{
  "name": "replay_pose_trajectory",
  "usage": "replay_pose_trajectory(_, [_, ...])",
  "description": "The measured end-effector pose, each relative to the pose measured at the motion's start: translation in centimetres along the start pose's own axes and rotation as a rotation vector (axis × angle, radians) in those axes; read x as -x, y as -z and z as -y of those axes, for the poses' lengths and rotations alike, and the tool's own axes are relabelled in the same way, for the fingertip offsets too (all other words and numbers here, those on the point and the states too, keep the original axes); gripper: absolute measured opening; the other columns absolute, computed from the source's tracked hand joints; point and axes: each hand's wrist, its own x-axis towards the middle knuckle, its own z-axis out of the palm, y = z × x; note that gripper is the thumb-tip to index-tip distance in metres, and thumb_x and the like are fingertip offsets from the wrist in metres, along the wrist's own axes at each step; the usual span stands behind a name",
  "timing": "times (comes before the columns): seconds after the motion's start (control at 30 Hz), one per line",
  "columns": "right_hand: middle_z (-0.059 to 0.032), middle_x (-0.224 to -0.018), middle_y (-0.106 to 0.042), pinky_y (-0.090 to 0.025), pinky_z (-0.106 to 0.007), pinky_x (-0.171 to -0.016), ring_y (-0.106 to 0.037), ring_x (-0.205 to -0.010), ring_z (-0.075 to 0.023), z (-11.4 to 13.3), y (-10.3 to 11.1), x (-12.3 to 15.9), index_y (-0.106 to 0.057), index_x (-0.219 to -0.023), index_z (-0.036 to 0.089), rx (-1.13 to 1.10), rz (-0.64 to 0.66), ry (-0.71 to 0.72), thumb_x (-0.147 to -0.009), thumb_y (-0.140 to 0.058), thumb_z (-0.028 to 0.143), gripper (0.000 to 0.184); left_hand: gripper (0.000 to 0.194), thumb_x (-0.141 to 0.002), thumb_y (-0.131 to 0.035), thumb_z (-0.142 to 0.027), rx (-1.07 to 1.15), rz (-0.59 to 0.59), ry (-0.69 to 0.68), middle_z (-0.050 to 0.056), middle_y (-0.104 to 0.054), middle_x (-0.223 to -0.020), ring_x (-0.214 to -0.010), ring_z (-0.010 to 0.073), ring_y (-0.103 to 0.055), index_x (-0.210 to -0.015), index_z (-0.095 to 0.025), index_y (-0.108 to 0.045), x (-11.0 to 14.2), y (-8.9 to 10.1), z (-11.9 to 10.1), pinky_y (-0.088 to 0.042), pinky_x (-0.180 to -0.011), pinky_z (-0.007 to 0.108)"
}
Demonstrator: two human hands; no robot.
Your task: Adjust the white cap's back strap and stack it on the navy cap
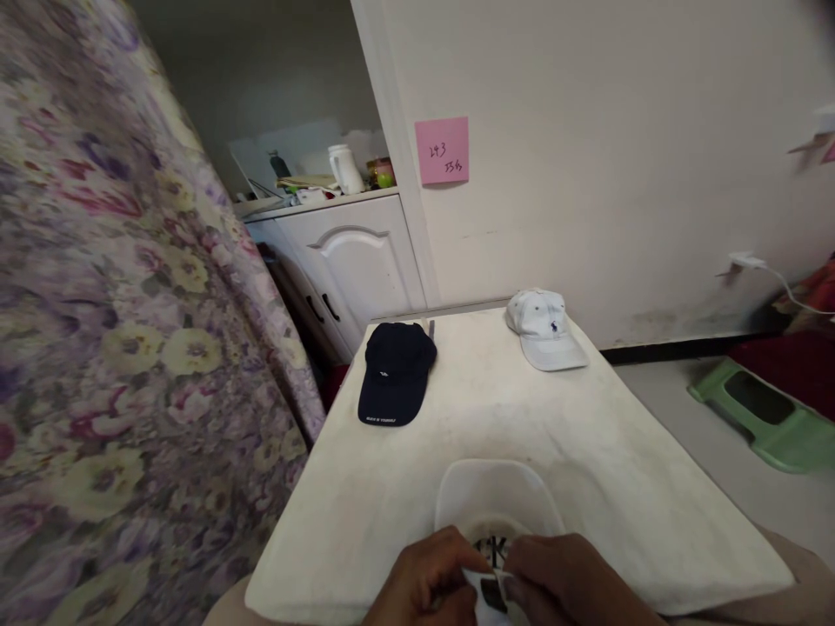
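1. A pale plain wall (587, 174) stood behind a rectangular bench with a cream top (352, 513).
2. At the bench's near edge, the left hand (434, 574) had its fingers curled and closed on the near end of a white cap with black lettering (496, 491).
3. The right hand (567, 569) pinched the same end just beside it, its fingers drawn together.
4. That cap's rounded brim pointed away from the person.
5. Farther out, a navy-blue cap with small white brim lettering (395, 374) lay on the left.
6. A whitish cap with a dark-blue emblem (544, 335) sat near the far right corner.
7. Beyond were a square pink paper note (442, 150), a purple floral curtain (130, 348) and a green stool (792, 435).
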Motion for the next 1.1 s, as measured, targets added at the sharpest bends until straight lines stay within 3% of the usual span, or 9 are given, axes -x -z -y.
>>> replay_pose_trajectory(0.3, [0.0016,-0.066,-0.052,-0.029,-0.027,-0.056,-0.046,-0.059,-0.0133,-0.5,-0.5,0.0,-0.038,-0.068,0.024,0.008,0.011,-0.003,-0.082,-0.046,0.027,0.017,0.011,-0.064,-0.064,-0.018,0.076,0.001,0.062,-0.005,-0.054,-0.061,-0.058,0.0120,-0.048,-0.075,-0.017,-0.066,-0.4,0.2,0.3,-0.031,-0.056,0.026])
replay_pose_trajectory(0.47, [0.0026,-0.064,-0.048,-0.028,-0.028,-0.055,-0.045,-0.060,-0.0134,-0.6,-0.7,-0.2,-0.036,-0.068,0.024,0.028,0.000,-0.007,-0.083,-0.045,0.027,0.017,0.012,-0.064,-0.066,-0.015,0.133,0.004,0.032,-0.003,-0.058,-0.065,-0.058,0.0114,-0.051,-0.075,-0.016,-0.070,-0.4,0.3,0.6,-0.034,-0.056,0.025])
replay_pose_trajectory(0.57, [0.0037,-0.062,-0.047,-0.028,-0.027,-0.054,-0.044,-0.057,-0.0124,-0.9,-0.9,-0.2,-0.037,-0.067,0.024,0.025,-0.008,0.011,-0.082,-0.046,0.025,0.018,0.006,-0.069,-0.072,-0.020,0.156,0.023,0.009,-0.003,-0.059,-0.067,-0.058,0.0108,-0.051,-0.073,-0.017,-0.070,-0.4,0.3,1.0,-0.034,-0.055,0.024])
replay_pose_trajectory(0.7, [0.0033,-0.062,-0.049,-0.028,-0.027,-0.054,-0.044,-0.056,-0.0124,-1.4,-1.2,0.0,-0.038,-0.067,0.024,0.040,-0.020,0.018,-0.082,-0.047,0.025,0.017,0.014,-0.070,-0.079,-0.026,0.149,0.010,0.029,-0.004,-0.059,-0.069,-0.055,0.0091,-0.050,-0.074,-0.016,-0.071,-0.6,0.2,1.2,-0.032,-0.052,0.024])
replay_pose_trajectory(0.9, [0.0026,-0.062,-0.050,-0.028,-0.027,-0.053,-0.044,-0.057,-0.0128,-2.1,-1.7,0.0,-0.037,-0.067,0.024,0.046,0.004,-0.024,-0.081,-0.048,0.029,0.019,0.006,-0.069,-0.074,-0.020,0.166,-0.018,0.048,-0.004,-0.059,-0.066,-0.056,0.0095,-0.050,-0.072,-0.017,-0.071,-0.8,-0.2,0.8,-0.034,-0.053,0.023])
replay_pose_trajectory(1.1, [0.0029,-0.064,-0.053,-0.026,-0.026,-0.052,-0.045,-0.058,-0.0123,-2.8,-2.0,-0.1,-0.038,-0.068,0.024,0.030,0.014,0.001,-0.083,-0.048,0.027,0.018,0.012,-0.069,-0.075,-0.024,0.139,-0.024,0.075,-0.004,-0.058,-0.062,-0.055,0.0102,-0.048,-0.073,-0.016,-0.068,-0.7,-0.2,1.2,-0.031,-0.053,0.024])
